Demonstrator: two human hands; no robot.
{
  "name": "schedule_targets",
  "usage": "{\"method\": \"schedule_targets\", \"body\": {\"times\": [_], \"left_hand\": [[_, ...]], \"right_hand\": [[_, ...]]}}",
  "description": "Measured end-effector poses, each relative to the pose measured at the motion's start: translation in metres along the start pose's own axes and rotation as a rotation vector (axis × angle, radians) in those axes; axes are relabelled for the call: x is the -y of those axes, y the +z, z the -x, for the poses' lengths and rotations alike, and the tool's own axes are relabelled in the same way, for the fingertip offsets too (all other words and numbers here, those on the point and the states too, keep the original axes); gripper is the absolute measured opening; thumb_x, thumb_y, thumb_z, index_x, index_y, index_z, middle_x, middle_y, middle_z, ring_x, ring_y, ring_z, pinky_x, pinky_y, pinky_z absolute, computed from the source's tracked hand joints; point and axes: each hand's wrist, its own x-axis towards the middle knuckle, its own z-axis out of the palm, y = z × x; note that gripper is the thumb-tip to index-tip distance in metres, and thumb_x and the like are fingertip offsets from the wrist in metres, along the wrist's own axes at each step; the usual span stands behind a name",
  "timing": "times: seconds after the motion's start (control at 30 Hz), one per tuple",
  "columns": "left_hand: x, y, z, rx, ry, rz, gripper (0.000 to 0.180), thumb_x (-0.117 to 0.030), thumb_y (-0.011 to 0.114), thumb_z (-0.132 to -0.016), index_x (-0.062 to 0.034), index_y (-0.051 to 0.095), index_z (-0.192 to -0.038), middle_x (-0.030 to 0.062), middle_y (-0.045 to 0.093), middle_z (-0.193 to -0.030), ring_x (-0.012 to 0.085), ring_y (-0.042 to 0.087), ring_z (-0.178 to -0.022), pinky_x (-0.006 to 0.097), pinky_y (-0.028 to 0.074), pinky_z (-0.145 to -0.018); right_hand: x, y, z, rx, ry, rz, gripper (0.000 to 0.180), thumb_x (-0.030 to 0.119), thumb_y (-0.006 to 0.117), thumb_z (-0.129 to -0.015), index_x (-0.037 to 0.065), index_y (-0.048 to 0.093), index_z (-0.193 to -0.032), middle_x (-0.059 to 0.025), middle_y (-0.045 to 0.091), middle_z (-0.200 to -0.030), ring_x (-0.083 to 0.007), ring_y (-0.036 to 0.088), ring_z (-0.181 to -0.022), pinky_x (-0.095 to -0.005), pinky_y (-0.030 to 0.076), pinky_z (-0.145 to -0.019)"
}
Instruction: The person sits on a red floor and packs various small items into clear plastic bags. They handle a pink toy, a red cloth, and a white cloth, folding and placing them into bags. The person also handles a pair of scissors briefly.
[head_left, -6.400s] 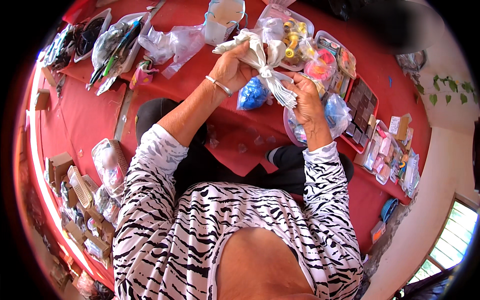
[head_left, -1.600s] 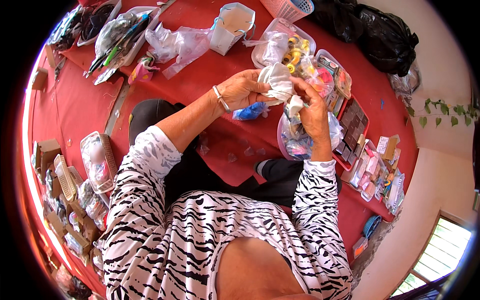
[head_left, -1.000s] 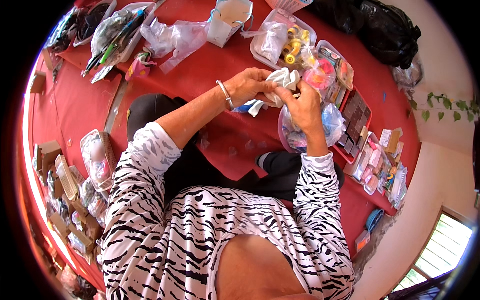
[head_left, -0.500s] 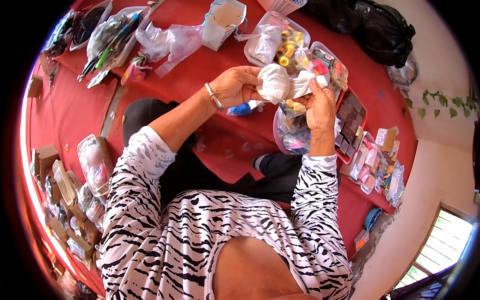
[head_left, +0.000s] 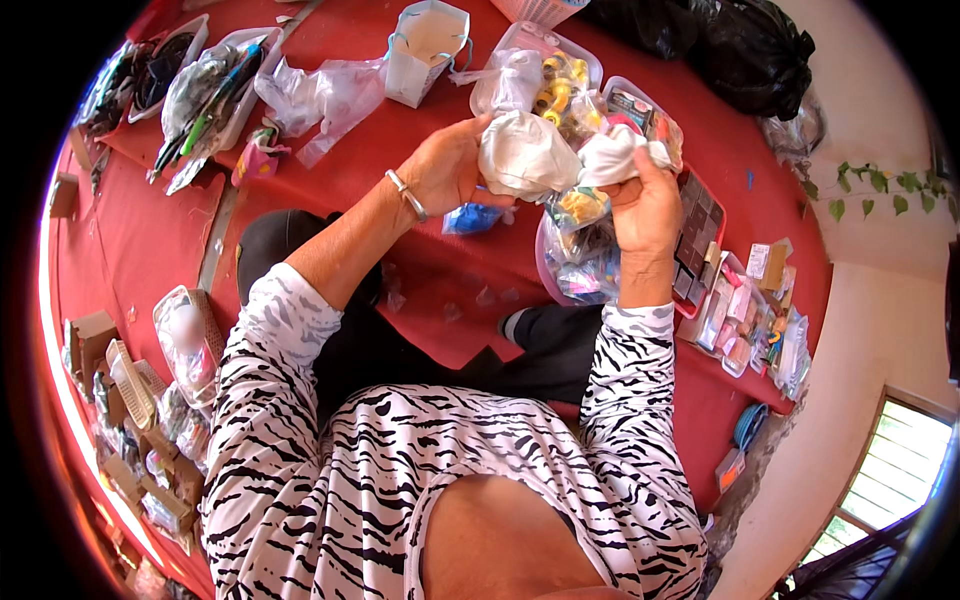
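A white cloth piece (head_left: 528, 157) is held up in front of me between both hands. Its left part is rounded and puffed out like a pouch; the right part is bunched and narrower. My left hand (head_left: 452, 168) holds the rounded part from its left side, thumb below, the other fingers partly hidden by the cloth. At the other end my right hand (head_left: 645, 205) pinches the bunched part between thumb and fingers. Beneath the cloth stands a round tub (head_left: 546, 262) filled with small plastic-bagged items. A blue packet (head_left: 470, 219) lies below my left hand.
On the red floor covering (head_left: 310, 195), farther off, are a white paper box (head_left: 408, 82), a clear plastic bag (head_left: 338, 98) and a tray (head_left: 592, 70) of yellow items. Black bags (head_left: 752, 55) lie at the far right. Baskets (head_left: 170, 330) and small boxes stand at the left.
The rounded part of the white cloth looks wider and more spread now. My left hand has shifted slightly left, with its thumb lower. The view has shifted a little.
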Motion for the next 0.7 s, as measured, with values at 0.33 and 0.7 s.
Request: {"method": "schedule_targets", "body": {"times": [0.33, 0.7], "left_hand": [[0.015, -0.008, 0.001, 0.077, 0.215, 0.033, 0.041, -0.015, 0.037, -0.089, 0.0118, 0.037, -0.121, 0.0289, 0.047, -0.117, 0.0443, 0.052, -0.103, 0.045, 0.048, -0.087], [-0.002, 0.003, 0.003, 0.038, 0.131, 0.349, 0.036, -0.013, 0.038, -0.088, 0.0090, 0.043, -0.116, 0.0233, 0.052, -0.112, 0.0356, 0.058, -0.093, 0.042, 0.054, -0.075]], "right_hand": [[0.025, 0.001, 0.006, 0.107, -0.237, 0.440, 0.037, 0.024, 0.058, -0.085, 0.001, 0.053, -0.114, -0.0073, 0.060, -0.099, -0.0123, 0.057, -0.089, -0.0240, 0.044, -0.078], [-0.011, 0.001, 0.000, 0.158, 0.211, 0.086, 0.042, 0.006, 0.071, -0.071, 0.000, 0.053, -0.109, -0.0069, 0.061, -0.094, -0.0153, 0.060, -0.081, -0.0273, 0.051, -0.067]]}}
